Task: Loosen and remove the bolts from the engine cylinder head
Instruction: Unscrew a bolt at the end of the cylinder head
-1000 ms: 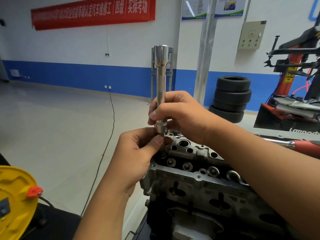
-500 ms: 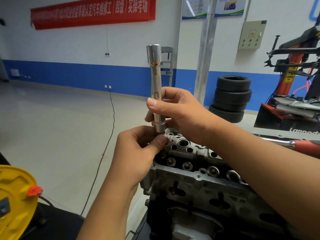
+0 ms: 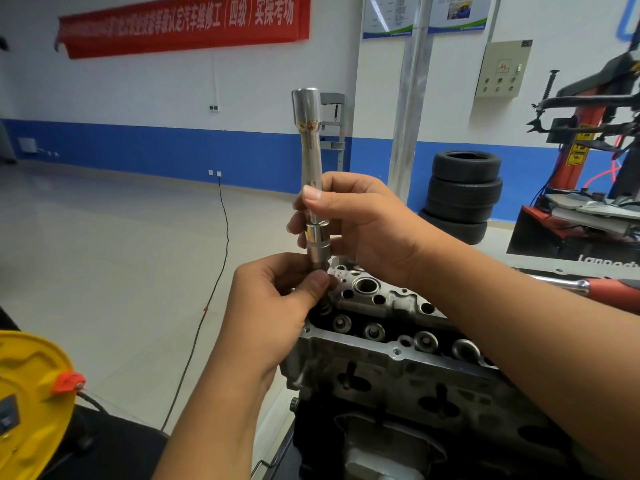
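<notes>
Cylinder head (image 3: 398, 344) beneath upright extension bar (image 3: 310, 157)

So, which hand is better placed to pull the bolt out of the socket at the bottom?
Probably the left hand: its fingertips already pinch just under the socket, above the cylinder head. The right hand grips the extension bar higher up, steadying it.
</notes>
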